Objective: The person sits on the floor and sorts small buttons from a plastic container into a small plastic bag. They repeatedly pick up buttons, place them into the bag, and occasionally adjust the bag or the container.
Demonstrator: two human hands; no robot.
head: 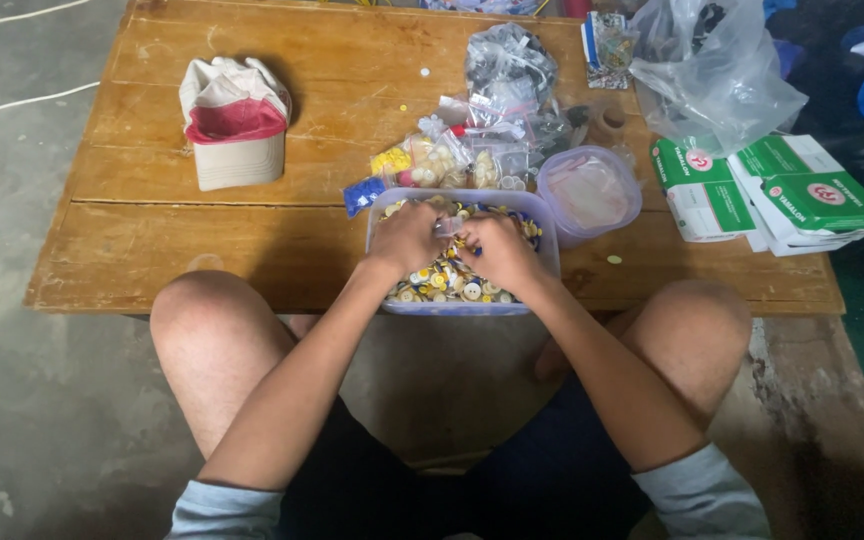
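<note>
Hundreds of buttons [449, 281] — yellow, white, blue — fill a clear plastic tub [550, 256] at the near table [202, 250] edge. Both hands rest in it: the left hand [405, 238] and right hand [499, 250] pinch a small clear bag [448, 226] between their fingertips. Just beyond the fingers lie bagged buttons [439, 160]; right of them, a round lid [589, 190] — farther left, a cap [232, 120].

I am looking at yellow, white and blue buttons [447, 280] filling a clear, faintly lilac tub [550, 262]. The desk [152, 240] is showing warm brown wood grain. A cap [235, 122] is showing cream panels and a dull red lining. A round lid [589, 190] is glowing pale pink. Small bags [432, 160] are showing yellow and cream beads, with one blue packet [362, 194]. The boxes [772, 190] are showing green and white with red round marks.
</note>
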